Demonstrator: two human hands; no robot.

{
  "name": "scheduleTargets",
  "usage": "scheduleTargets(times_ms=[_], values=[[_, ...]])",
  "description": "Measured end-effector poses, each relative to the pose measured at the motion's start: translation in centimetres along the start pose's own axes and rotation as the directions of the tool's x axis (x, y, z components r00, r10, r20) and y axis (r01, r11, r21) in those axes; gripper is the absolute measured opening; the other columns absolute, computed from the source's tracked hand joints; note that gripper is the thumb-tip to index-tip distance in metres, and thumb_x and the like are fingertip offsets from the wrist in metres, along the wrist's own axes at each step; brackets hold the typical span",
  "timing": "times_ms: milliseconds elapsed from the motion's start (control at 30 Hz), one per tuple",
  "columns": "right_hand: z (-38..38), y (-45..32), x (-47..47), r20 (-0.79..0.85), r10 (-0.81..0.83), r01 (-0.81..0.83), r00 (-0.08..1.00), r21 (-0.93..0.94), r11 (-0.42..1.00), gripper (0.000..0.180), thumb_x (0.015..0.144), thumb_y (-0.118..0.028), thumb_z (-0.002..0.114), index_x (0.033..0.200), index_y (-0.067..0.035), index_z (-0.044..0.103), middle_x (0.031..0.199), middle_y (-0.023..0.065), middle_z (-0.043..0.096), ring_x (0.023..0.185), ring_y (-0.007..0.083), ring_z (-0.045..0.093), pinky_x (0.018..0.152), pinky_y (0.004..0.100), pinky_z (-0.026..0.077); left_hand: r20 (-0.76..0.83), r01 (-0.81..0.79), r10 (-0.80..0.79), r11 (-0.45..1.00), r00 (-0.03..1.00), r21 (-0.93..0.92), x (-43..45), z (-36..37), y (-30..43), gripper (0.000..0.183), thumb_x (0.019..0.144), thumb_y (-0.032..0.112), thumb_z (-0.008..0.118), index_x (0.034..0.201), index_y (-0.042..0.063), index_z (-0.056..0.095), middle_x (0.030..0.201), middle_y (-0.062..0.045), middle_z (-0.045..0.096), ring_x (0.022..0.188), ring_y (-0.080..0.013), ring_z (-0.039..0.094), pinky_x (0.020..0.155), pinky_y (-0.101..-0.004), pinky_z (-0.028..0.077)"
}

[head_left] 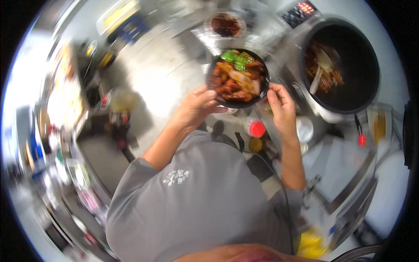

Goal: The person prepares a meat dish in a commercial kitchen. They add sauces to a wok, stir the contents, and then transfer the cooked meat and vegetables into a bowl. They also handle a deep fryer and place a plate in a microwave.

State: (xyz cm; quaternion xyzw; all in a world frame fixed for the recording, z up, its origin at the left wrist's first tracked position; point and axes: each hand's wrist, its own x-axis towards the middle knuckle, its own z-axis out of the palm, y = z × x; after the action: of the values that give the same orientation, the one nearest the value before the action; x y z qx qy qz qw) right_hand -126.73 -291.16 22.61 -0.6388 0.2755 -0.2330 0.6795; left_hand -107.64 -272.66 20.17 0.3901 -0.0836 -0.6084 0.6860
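Both my hands hold a round black bowl in front of my chest. My left hand grips its left rim, and my right hand pinches the right rim between thumb and fingers. Glossy brown braised meat pieces fill the bowl, along with pale onion-like slices. Bright green pepper pieces lie on top at the far side. The underside of the bowl is hidden.
At the right, a large black cooking pot holds brown food and a pale spatula. A digital display panel is behind it. Beyond my bowl stands a container of dark red-brown food. A red-capped jar sits near my right forearm.
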Motion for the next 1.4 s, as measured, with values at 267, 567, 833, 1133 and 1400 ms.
scheduleTargets(times_ms=[267, 567, 833, 1133, 1400], values=[[18.8, 4.6, -3.5, 0.69, 0.041, -0.218, 0.723, 0.171, 0.961, 0.006, 0.1, -0.007, 0.053, 0.094, -0.007, 0.05, 0.095, -0.0021, 0.052, 0.084, 0.0063, 0.048, 0.078, 0.0219, 0.042, -0.379, -0.481, 0.431, 0.876, 0.819, -0.044, -22.5, -8.7, -6.3, 0.059, 0.093, 0.021, 0.067, 0.142, -0.002, 0.044, 0.127, -0.01, 0.061, 0.106, -0.0182, 0.064, 0.087, -0.0353, 0.059], [46.3, 10.0, -20.1, 0.988, 0.151, -0.547, 0.029, -0.111, 0.83, 0.003, 0.098, -0.006, 0.055, 0.098, -0.008, 0.053, 0.112, 0.0053, 0.061, 0.107, 0.0153, 0.057, 0.096, 0.039, 0.046, -0.815, -0.841, 0.547, 0.519, 0.192, 0.15, -49.3, -14.0, -18.4, 0.071, 0.098, 0.026, 0.062, 0.156, 0.013, 0.022, 0.132, -0.012, 0.058, 0.109, -0.024, 0.065, 0.088, -0.0395, 0.059], [66.4, 19.7, -41.8, 0.942, 0.267, -0.606, -0.203, -0.335, 0.721, 0.007, 0.097, -0.006, 0.056, 0.092, -0.009, 0.053, 0.106, 0.0069, 0.062, 0.1, 0.0208, 0.061, 0.092, 0.0415, 0.051, -0.91, -0.78, 0.324, 0.484, -0.26, 0.396, -69.2, -20.5, -29.1, 0.067, 0.103, 0.05, 0.043, 0.153, 0.009, 0.027, 0.137, -0.015, 0.052, 0.115, -0.0251, 0.062, 0.087, -0.0368, 0.057], [88.1, 34.5, -45.7, 0.972, 0.193, -0.44, -0.133, -0.232, 0.868, 0.007, 0.098, -0.009, 0.057, 0.093, -0.004, 0.055, 0.097, 0.0084, 0.062, 0.094, 0.0246, 0.064, 0.088, 0.0463, 0.056, -0.841, -0.77, -0.106, 0.475, -0.53, 0.426, -76.1, -28.7, -40.6, 0.05, 0.105, 0.046, 0.04, 0.103, 0.001, 0.062, 0.079, -0.008, 0.065, 0.069, -0.0151, 0.063, 0.064, -0.0291, 0.054], [98.5, 44.3, -46.1, 0.938, 0.327, -0.421, -0.114, -0.344, 0.839, 0.013, 0.098, -0.013, 0.059, 0.094, -0.001, 0.055, 0.098, 0.0143, 0.063, 0.09, 0.0274, 0.061, 0.089, 0.0472, 0.053, -0.466, -0.712, -0.578, 0.679, -0.67, 0.181, -78.6, -29.6, -49.6, 0.031, 0.104, 0.026, 0.04, 0.104, 0.003, 0.062, 0.073, -0.01, 0.059, 0.055, -0.0178, 0.057, 0.059, -0.0335, 0.051]])
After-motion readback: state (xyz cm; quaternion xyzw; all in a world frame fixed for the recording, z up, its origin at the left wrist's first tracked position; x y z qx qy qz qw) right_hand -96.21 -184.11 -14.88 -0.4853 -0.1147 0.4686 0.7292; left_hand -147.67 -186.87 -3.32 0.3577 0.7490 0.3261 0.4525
